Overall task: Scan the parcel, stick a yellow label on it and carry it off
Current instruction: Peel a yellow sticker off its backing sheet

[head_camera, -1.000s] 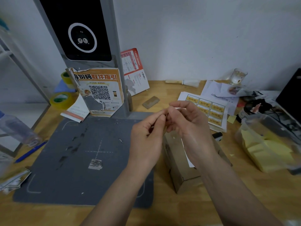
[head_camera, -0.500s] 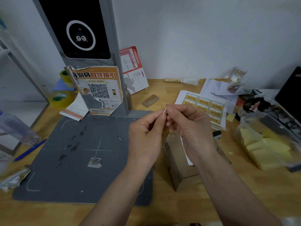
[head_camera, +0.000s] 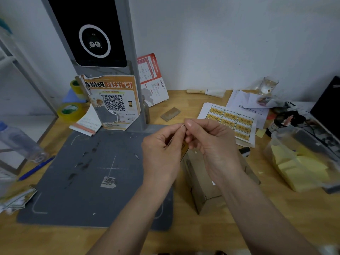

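Observation:
The parcel (head_camera: 200, 183), a small brown cardboard box, lies on the wooden desk just right of the grey scanner mat (head_camera: 88, 181), partly hidden under my right forearm. My left hand (head_camera: 161, 155) and my right hand (head_camera: 211, 148) meet above it, fingertips pinched together on a small yellow label (head_camera: 184, 150) that hangs down edge-on between them. The sheet of yellow labels (head_camera: 230, 122) lies behind my hands on the desk. The scanner post (head_camera: 95, 43) with its black camera panel stands at the back of the mat.
A clear tub of yellow notes (head_camera: 301, 162) sits at the right, by a black monitor edge (head_camera: 329, 107). Papers and a glass (head_camera: 268, 85) are at the back right. Tape rolls (head_camera: 70, 111), a plastic bottle (head_camera: 18, 140) and a blue pen (head_camera: 35, 168) lie at the left.
The hands stay pinched together above the parcel; the yellow label now hangs lower between them. The view has tilted down a little.

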A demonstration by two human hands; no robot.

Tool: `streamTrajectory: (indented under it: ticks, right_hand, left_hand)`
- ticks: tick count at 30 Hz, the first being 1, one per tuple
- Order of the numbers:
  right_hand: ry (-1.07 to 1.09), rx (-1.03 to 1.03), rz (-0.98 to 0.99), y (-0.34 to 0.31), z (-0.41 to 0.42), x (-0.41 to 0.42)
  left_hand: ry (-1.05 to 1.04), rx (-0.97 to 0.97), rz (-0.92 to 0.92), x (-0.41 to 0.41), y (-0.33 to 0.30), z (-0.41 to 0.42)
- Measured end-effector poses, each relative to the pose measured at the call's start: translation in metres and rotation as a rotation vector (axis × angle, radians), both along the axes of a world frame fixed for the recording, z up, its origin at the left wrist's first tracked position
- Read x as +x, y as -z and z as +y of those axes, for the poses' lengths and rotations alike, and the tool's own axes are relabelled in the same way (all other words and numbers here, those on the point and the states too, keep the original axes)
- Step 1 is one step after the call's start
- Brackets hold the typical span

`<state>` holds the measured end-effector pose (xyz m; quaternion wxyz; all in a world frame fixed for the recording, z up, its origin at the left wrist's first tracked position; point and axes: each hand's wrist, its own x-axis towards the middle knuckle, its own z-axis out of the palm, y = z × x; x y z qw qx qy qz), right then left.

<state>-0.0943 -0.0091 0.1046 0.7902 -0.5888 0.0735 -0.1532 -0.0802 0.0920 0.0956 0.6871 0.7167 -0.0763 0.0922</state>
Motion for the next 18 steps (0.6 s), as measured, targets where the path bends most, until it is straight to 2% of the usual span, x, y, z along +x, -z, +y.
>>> streamTrajectory:
  ticks: [10, 18]
  right_hand:
    - [0.077, -0.117, -0.041, -0.0040, 0.0014, -0.0041]
    - [0.059, -0.073, -0.009, -0.0027, 0.0006, -0.0050]
  left_hand:
    - [0.023, -0.016, 0.015, -0.0042, -0.0050, -0.0001]
    - [0.005, 0.031, -0.054, -0.0041, -0.0020, -0.0024]
